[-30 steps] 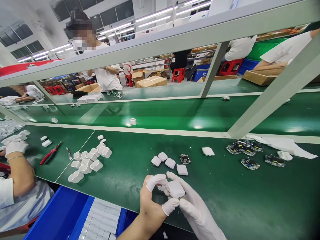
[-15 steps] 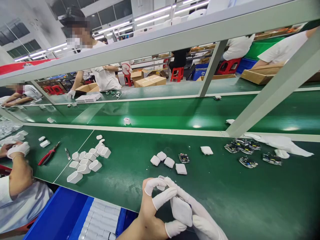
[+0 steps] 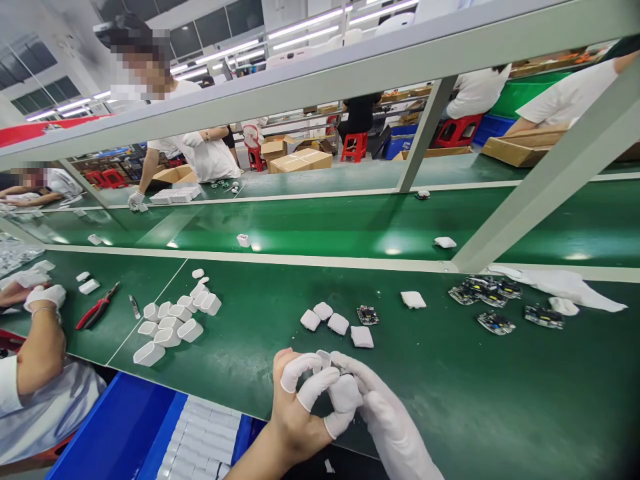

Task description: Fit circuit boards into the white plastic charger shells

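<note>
My left hand [image 3: 300, 413], with white finger cots, is closed around a small white plastic housing [image 3: 324, 359] at its fingertips. Its lower fingers also touch a white-covered square piece [image 3: 345, 393], whose dark edge shows at the top. On the other side, my gloved right hand [image 3: 383, 407] grips that same piece between fingers and thumb. The two parts are close together; whether they touch is hidden by my fingers. Just beyond lie several white-covered pieces [image 3: 339, 324] and a bare circuit board [image 3: 369, 315] on the green table [image 3: 260, 320].
White housings [image 3: 170, 323] stand in a group at left, near red-handled pliers [image 3: 99, 308] and a small cutter [image 3: 135, 307]. Circuit boards [image 3: 485, 291] lie at right beside a white glove [image 3: 575, 287]. A blue bin [image 3: 125, 420] is below the edge; a co-worker's hand [image 3: 46, 297] works at left.
Both my hands have shifted a little left and up, and the white-covered piece has turned and come closer to the housing. Pieces on the conveyor have moved left. The person opposite reaches further down.
</note>
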